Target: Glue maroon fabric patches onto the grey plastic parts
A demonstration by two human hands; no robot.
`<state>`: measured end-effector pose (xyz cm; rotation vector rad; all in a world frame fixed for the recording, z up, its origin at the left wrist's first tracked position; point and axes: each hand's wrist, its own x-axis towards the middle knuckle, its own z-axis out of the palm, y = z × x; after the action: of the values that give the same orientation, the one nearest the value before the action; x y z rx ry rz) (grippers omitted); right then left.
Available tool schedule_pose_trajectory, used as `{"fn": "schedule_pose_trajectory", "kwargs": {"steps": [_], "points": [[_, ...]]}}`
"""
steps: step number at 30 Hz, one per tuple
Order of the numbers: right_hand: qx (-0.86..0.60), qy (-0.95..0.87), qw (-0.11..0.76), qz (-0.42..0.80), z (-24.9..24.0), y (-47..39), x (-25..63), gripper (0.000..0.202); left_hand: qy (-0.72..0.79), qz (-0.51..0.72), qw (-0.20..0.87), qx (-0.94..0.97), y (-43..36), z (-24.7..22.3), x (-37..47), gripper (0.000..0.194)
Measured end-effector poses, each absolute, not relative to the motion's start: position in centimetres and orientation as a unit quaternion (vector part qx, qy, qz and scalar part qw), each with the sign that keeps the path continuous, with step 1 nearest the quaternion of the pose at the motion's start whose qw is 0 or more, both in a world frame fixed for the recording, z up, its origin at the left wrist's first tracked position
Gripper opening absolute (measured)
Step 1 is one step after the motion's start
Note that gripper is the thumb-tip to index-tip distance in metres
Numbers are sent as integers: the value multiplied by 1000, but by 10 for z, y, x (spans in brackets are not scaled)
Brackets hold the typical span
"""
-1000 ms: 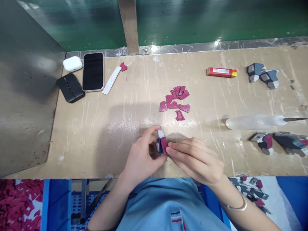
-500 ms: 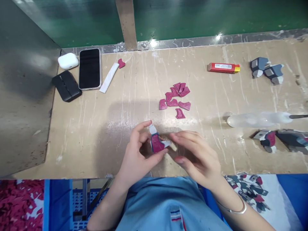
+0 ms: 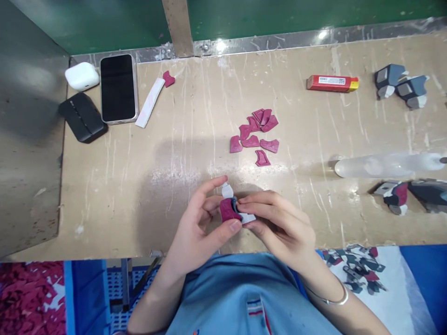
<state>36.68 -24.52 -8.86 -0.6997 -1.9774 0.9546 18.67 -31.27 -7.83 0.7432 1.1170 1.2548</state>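
Plastic part (image 3: 229, 210) in maroon, white and blue sits gripped by left hand (image 3: 195, 228) and right hand (image 3: 289, 228), flat maroon pieces (image 3: 250, 142) toward one o'clock.

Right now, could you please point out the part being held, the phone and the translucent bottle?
Held part (image 3: 228, 211): head view, on its maroon panel.
Phone (image 3: 118, 88): head view, on its dark screen.
Translucent bottle (image 3: 386, 165): head view, on its body.

The left hand (image 3: 199, 231) is gripping a small magenta, grey and white part (image 3: 228, 210) over the worktop (image 3: 195, 107), while the right hand (image 3: 284, 224) is holding its right side. Loose magenta pieces (image 3: 250, 142) are lying beyond, between a phone (image 3: 118, 88) and a translucent bottle (image 3: 384, 165).
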Motion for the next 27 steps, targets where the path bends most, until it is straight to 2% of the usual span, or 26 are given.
{"fn": "schedule_pose_trajectory", "kwargs": {"steps": [5,12,15,23,27], "points": [[-269,-778,421,382,-89,-246,366,18,468,545,608,337,-317,-80,186,57],[-283,-780,424,363,-92,-248,367,21,513,546,543,379,-318,-70,190,28],[-285,-784,423,353,-93,-247,367,21,494,552,555,379,-315,-68,192,22],[-281,-787,423,350,-93,-246,367,19,463,540,584,391,-313,-68,186,26],[-279,-789,423,348,-95,-248,368,22,490,527,560,411,-311,-67,184,25]]}}
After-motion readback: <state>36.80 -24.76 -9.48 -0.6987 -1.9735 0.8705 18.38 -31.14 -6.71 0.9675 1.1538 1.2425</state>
